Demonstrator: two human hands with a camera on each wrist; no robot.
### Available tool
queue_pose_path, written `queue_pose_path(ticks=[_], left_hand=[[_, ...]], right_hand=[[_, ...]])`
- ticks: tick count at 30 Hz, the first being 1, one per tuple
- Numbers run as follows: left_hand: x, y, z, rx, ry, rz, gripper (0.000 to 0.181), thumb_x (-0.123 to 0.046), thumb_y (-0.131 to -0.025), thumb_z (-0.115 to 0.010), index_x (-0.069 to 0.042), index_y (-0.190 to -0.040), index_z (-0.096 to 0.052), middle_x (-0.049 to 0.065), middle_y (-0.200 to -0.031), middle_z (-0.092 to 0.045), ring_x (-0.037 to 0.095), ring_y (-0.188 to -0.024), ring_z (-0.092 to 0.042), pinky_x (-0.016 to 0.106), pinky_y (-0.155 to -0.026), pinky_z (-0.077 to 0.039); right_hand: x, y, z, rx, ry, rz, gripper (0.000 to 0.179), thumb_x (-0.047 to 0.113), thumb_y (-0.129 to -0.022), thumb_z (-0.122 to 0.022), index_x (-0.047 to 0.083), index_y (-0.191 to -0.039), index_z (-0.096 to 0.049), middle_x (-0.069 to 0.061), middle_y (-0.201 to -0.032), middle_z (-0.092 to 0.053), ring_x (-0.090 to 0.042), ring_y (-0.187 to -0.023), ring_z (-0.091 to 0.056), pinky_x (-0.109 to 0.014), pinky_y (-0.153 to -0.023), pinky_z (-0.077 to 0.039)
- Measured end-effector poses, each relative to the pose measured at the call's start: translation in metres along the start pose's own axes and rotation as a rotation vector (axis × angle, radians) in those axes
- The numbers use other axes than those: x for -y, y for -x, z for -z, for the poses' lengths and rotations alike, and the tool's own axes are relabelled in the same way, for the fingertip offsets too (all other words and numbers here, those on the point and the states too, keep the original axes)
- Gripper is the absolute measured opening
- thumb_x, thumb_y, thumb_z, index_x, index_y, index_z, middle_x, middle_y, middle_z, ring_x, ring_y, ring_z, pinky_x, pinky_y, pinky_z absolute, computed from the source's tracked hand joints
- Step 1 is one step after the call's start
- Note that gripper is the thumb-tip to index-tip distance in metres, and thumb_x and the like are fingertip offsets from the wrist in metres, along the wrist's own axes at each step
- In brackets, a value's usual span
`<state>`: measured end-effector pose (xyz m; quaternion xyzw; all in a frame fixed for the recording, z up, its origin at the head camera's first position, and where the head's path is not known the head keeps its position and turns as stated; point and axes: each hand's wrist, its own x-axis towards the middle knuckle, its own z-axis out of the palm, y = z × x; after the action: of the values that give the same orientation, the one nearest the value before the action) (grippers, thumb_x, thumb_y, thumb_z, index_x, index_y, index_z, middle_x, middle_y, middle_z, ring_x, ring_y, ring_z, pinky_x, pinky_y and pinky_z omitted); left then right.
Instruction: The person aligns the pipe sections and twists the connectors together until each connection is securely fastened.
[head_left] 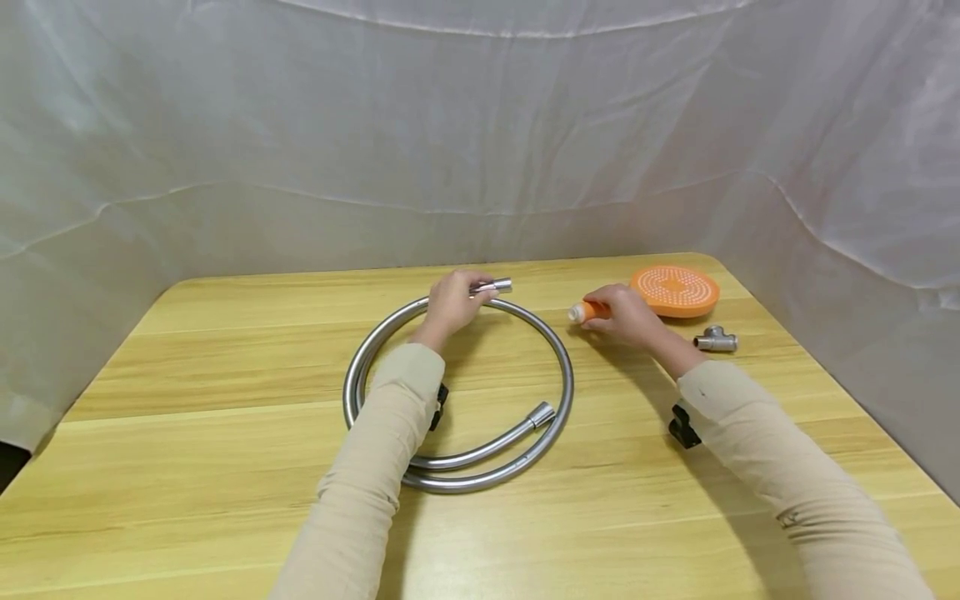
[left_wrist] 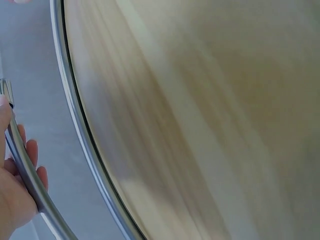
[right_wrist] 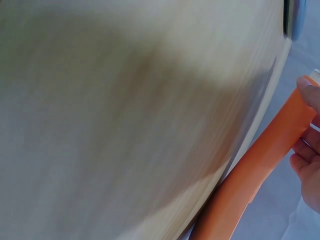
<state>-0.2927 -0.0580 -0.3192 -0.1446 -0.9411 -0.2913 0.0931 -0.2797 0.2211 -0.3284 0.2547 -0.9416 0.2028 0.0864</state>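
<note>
A coiled silver shower hose (head_left: 566, 379) lies on the table. My left hand (head_left: 452, 307) grips it just behind its far end fitting (head_left: 502, 285); in the left wrist view the fingers wrap the hose (left_wrist: 31, 182). The hose's other end, a flared cone fitting (head_left: 542, 414), rests inside the coil. My right hand (head_left: 626, 312) holds an orange shower head (head_left: 675, 292) by its handle, close to the pale threaded tip (head_left: 577, 313), which points toward the hose. The right wrist view shows thumb and fingers about the orange handle (right_wrist: 265, 145). The two ends are apart.
A small metal tee fitting (head_left: 716, 339) lies on the table to the right, in front of the shower head. The wooden table (head_left: 187, 467) is bordered at the back and sides by pale hanging cloth (head_left: 450, 125).
</note>
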Motion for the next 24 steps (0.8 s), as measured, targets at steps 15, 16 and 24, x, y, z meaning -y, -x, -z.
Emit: queue_pose_path(ticks=[15,16,24], left_hand=[[-0.001,-0.007,-0.014,0.052,0.002,-0.035,0.030,-0.036,-0.089,-0.061,-0.012,-0.105,-0.069,0.002,-0.103,-0.070,0.018,-0.096,-0.062,0.035,-0.087,-0.044],[-0.001,-0.007,-0.015,0.057,0.006,-0.043,0.029,-0.036,-0.088,-0.061,-0.012,-0.103,-0.070,0.001,-0.101,-0.070,0.017,-0.094,-0.062,0.033,-0.086,-0.045],[-0.010,0.001,-0.009,0.075,0.013,-0.041,0.025,-0.025,-0.088,-0.064,-0.005,-0.102,-0.069,0.008,-0.101,-0.070,0.021,-0.092,-0.063,0.035,-0.083,-0.048]], right_hand=[[0.007,-0.005,-0.003,0.007,-0.002,-0.019,0.033,0.012,-0.077,-0.074,-0.005,-0.104,-0.066,-0.023,-0.102,-0.066,-0.036,-0.095,-0.059,-0.048,-0.086,-0.045],[0.007,-0.005,-0.004,0.008,-0.004,-0.021,0.033,0.012,-0.077,-0.074,-0.005,-0.104,-0.066,-0.023,-0.102,-0.066,-0.036,-0.095,-0.059,-0.048,-0.086,-0.045],[0.011,-0.010,-0.009,-0.003,0.001,-0.005,0.032,0.013,-0.077,-0.074,-0.005,-0.102,-0.066,-0.022,-0.101,-0.067,-0.035,-0.094,-0.059,-0.047,-0.086,-0.045]])
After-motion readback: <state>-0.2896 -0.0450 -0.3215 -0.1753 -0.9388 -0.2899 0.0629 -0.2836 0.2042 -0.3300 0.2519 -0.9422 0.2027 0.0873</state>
